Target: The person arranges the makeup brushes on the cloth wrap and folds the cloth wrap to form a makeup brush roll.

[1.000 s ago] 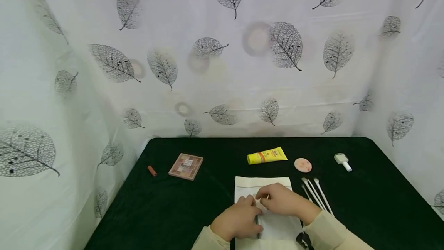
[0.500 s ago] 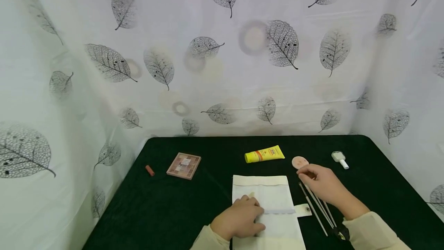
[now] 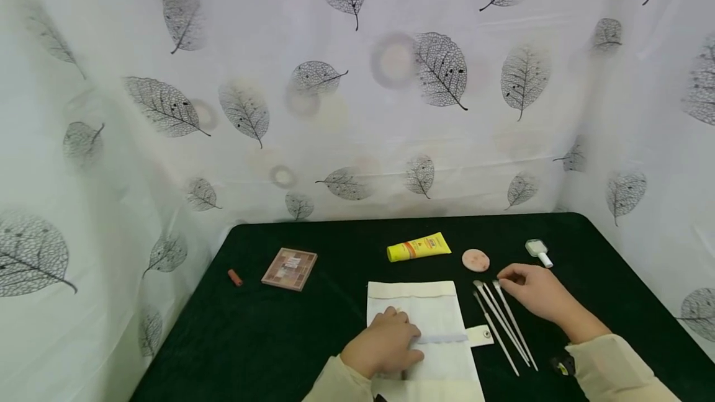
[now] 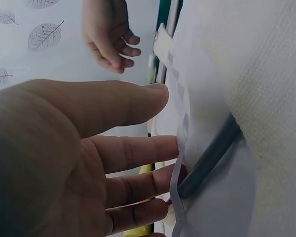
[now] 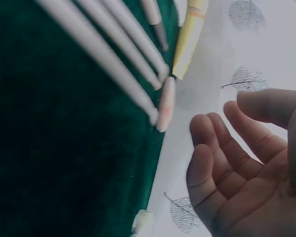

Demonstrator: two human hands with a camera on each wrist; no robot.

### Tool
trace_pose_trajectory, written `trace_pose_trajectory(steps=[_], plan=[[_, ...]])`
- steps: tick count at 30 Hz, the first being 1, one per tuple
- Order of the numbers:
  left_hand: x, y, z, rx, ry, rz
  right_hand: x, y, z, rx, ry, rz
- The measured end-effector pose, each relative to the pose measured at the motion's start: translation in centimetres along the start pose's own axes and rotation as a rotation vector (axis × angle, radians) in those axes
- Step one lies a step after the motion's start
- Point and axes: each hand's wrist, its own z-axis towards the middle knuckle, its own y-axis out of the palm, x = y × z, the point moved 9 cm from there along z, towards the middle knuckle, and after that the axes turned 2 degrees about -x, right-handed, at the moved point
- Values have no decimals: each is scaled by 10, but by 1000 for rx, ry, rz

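Observation:
A white cloth brush pouch point(image 3: 447, 361) lies unfolded on the dark green table, its snap tab point(image 3: 479, 335) sticking out to the right. My left hand point(image 3: 382, 343) rests on it, fingertips at the thin band across the cloth. In the left wrist view a brush with a grey handle point(image 4: 209, 158) passes under that band and into a cloth pocket. My right hand point(image 3: 533, 290) hovers beside the heads of several makeup brushes point(image 3: 505, 321) lying right of the pouch. Its fingers are loosely bent and hold nothing, apart from the brushes in the right wrist view.
Behind the pouch lie a yellow tube point(image 3: 419, 247) and a round pink puff point(image 3: 475, 260). A small white hand mirror point(image 3: 539, 252) is farther right. To the left are a palette point(image 3: 289, 269) and a red-brown stick point(image 3: 234, 277). Leaf-printed curtains point(image 3: 357, 129) enclose the table.
My right hand has left the pouch and moved right to the loose brushes, uncovering the snap tab. My left hand stays on the pouch. The head view has shifted slightly.

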Motion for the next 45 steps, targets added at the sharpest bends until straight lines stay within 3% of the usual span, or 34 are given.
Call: trace_pose_trajectory(steps=[8,17,25,39,42,45], plan=[[2,-3,1,42,29,15,8,19,3,-126,47,-27],[-2,0,2,46,35,-25,11,31,2,-235,86,-57],[2,-5,4,65,53,-19,11,30,7,-229,62,-112],[1,1,5,53,35,-21,13,35,5,-240,102,-95],[1,2,4,48,37,-24,10,30,5,-216,85,-113],[1,1,4,47,42,-21,4,18,5,-136,46,-119]])
